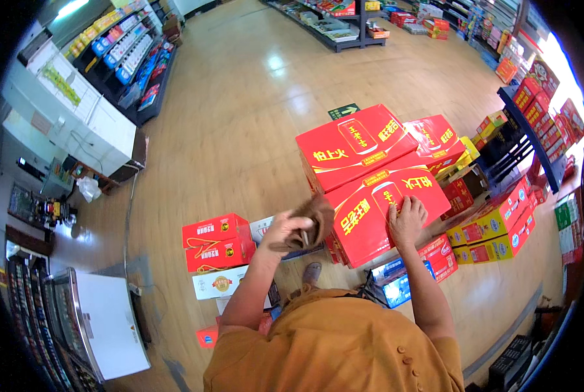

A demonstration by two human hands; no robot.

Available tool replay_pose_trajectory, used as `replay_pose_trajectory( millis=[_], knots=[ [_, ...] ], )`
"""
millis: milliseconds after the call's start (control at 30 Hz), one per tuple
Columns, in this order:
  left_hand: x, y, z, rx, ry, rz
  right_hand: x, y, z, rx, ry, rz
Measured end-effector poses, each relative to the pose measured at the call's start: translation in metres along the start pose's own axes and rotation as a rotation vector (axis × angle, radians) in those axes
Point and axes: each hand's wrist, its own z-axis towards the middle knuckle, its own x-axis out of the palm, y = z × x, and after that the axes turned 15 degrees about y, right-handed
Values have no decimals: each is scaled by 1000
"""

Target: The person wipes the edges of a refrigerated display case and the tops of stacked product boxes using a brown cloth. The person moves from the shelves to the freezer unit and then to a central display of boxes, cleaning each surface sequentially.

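Observation:
Bunched in my left hand (pixel 288 229) is a brown cloth (pixel 316 220), held beside the left edge of a stack of red drink cartons. My right hand (pixel 408 223) rests with fingers spread on the top of the nearest red carton (pixel 360 230), which bears yellow writing and a printed can. Behind it lies another large red carton (pixel 355 147), its top at about the same height. A smaller-looking red carton (pixel 434 139) of the same design stands at the far right of the stack.
Red gift boxes (pixel 218 242) and a white box (pixel 219 282) stand on the floor at left. Yellow-and-red cartons (pixel 493 230) and a dark display table (pixel 532 132) are at right. A white cabinet (pixel 110 323) is lower left; shelves (pixel 125 54) line the back left.

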Motion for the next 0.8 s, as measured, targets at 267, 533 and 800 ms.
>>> replay_pose_trajectory(
  millis=[267, 533, 800],
  knots=[
    [26, 18, 39, 114, -180, 708, 5, -6, -1, 26, -18, 28],
    [71, 80, 36, -163, 211, 1048, 4, -2, -2, 52, -59, 144],
    [79, 46, 57, -11, 80, 1012, 16, -20, 1, -29, -247, 664]
  ],
)
